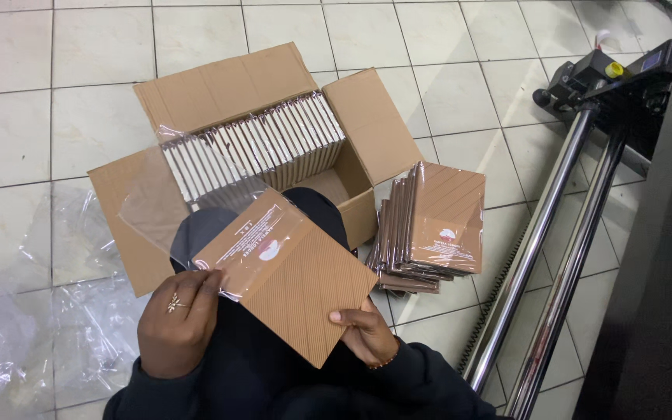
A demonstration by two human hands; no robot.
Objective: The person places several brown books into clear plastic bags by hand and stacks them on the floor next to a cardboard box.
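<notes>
I hold a flat brown ribbed card [293, 280] between both hands above my lap. My left hand [176, 319], with a ring on one finger, grips the card's upper left end together with a clear plastic sleeve [180, 194] that is partly over the card. My right hand [363, 330] pinches the card's lower right edge. The sleeve's free end stands up toward an open cardboard box [367, 117] on the floor, which is packed with a row of upright items [258, 144] of the same kind.
A leaning stack of sleeved brown cards [433, 225] rests on the tiled floor to the right of the box. Loose clear plastic sheets [33, 334] lie at the left. Two metal rollers [538, 257] on a dark machine [624, 78] run along the right.
</notes>
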